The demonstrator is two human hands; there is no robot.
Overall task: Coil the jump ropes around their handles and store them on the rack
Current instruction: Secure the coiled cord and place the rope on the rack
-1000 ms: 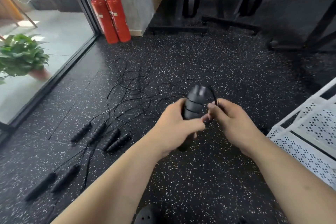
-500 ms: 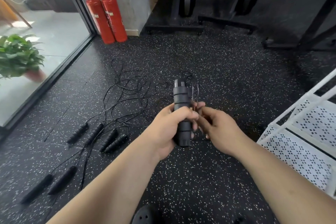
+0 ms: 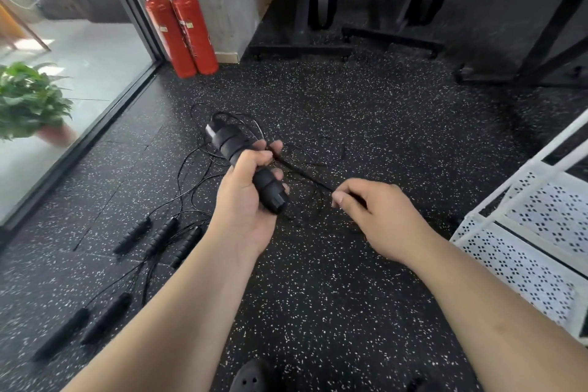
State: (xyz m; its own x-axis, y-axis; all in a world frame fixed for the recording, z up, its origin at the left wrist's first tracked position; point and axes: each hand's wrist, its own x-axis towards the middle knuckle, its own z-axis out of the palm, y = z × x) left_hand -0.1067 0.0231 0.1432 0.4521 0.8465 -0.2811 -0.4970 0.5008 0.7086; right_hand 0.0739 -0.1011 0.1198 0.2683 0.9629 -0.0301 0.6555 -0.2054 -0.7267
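Head view: I see my left hand [image 3: 245,200] wrapped around the paired jump rope handles [image 3: 227,141], fingers curled tight. The handles sit tilted in the air above the floor [image 3: 350,105], top end leaning left and away. A few turns of cord already sit on them. My right hand [image 3: 378,216] pinches the cord [image 3: 302,173] between thumb and forefinger, and the cord runs taut from the handles to that pinch. The white perforated rack [image 3: 525,264] stands at right, apart from both hands. More rope handles [image 3: 159,235] lie on the floor at left, and their loose cords [image 3: 197,169] tangle behind the left hand. Two red fire extinguishers [image 3: 181,29] stand by the wall, with a potted plant [image 3: 28,102] behind the glass.
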